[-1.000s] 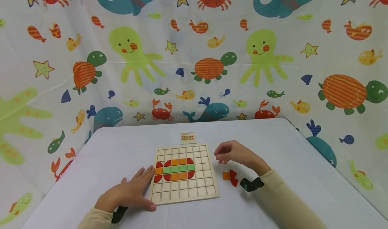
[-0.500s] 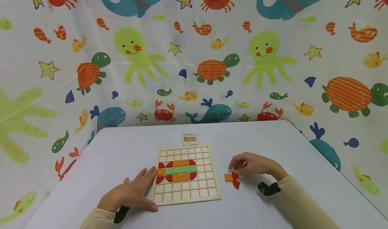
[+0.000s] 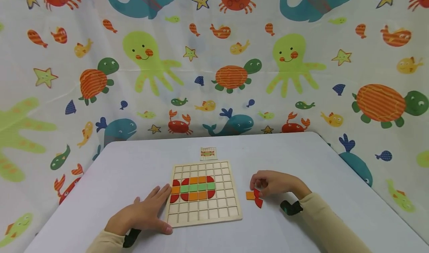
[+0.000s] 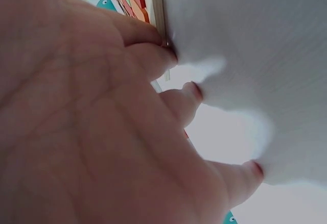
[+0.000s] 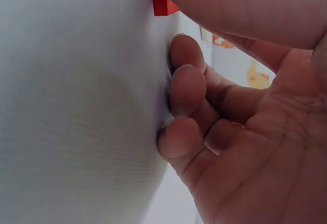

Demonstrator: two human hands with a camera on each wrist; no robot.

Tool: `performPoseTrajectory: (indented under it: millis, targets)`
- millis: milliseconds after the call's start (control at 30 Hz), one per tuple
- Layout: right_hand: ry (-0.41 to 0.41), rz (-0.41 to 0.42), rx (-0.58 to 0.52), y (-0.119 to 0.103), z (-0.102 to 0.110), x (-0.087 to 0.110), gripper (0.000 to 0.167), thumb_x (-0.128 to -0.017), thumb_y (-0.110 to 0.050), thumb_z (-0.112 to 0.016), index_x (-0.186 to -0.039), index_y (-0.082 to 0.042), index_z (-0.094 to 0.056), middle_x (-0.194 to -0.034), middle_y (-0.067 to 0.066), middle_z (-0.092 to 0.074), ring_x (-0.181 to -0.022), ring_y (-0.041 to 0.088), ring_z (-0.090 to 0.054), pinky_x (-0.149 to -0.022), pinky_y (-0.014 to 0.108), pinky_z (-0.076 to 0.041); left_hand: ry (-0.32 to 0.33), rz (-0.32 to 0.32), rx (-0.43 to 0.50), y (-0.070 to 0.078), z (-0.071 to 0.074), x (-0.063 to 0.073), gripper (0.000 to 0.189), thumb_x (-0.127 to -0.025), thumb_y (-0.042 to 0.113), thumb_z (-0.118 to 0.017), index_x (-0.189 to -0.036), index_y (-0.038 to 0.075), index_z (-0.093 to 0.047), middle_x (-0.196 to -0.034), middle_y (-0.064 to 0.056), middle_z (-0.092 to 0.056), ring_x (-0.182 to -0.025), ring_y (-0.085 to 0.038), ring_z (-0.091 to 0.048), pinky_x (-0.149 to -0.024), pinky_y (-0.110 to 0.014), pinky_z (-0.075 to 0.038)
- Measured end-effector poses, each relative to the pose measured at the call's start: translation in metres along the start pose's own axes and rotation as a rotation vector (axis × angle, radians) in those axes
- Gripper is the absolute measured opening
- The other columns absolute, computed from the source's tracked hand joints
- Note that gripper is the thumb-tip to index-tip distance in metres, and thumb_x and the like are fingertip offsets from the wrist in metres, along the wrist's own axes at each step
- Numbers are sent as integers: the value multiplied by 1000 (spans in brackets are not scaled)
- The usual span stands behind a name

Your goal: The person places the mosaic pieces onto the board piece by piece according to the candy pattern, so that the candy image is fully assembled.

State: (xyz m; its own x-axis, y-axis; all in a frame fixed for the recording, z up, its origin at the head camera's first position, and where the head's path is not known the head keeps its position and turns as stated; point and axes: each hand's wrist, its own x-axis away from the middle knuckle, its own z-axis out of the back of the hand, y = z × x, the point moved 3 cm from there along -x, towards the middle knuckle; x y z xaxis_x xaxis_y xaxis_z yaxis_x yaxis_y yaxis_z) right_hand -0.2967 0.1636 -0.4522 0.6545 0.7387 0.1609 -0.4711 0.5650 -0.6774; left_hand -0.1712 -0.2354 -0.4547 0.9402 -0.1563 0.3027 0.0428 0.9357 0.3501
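A square wooden grid board (image 3: 224, 204) lies on the white table, with red, orange and green tiles (image 3: 197, 187) set in its left and middle cells. My left hand (image 3: 142, 212) rests spread at its left edge; in the left wrist view the fingertips touch the table and the board's side (image 4: 157, 4). Right of the board lie an orange square tile (image 3: 250, 195) and two red rounded tiles. My right hand (image 3: 276, 182) is at the upper red tile (image 3: 257, 192), thumb and index finger around it. In the right wrist view the thumb partly covers this red tile (image 5: 161, 2).
A small pattern card (image 3: 208, 153) lies just behind the board. The lower red tile (image 3: 259, 203) sits just below the pinched one. A curtain (image 3: 201, 70) printed with sea animals hangs behind the table (image 3: 140, 160).
My right hand has moved from beside the board's upper right down and right to the loose tiles, and its thumb has come onto the upper red one. The left hand stays put.
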Motion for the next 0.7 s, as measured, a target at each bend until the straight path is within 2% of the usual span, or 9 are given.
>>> performPoseTrajectory:
  millis: [100, 367, 700]
  targets:
    - [6, -13, 6, 1, -2, -3, 25, -89, -3, -83, -108, -16, -71, -98, 1, -59, -98, 23, -54, -80, 35, -50, 3, -5, -2, -2, 0, 0, 128, -69, 56, -97, -167, 4, -32, -174, -20, -25, -160, -50, -11, -109, -90, -5]
    - [14, 15, 57, -1, -4, -8, 22, -92, -5, -83, -101, -14, -66, -92, -1, -57, -90, 18, -54, -76, 29, -48, 1, 10, -3, -5, -2, 0, 130, -68, 58, -96, -168, 5, -32, -174, -21, -24, -160, -51, -12, -108, -90, -5]
    - [53, -45, 66, -1, 3, -9, 20, -93, -7, -83, -93, -14, -64, -86, -2, -59, -86, 18, -55, -74, 32, -48, 10, 1, 13, -5, -3, 2, 131, -67, 59, -96, -168, 4, -31, -175, -21, -24, -160, -50, -11, -108, -91, -4]
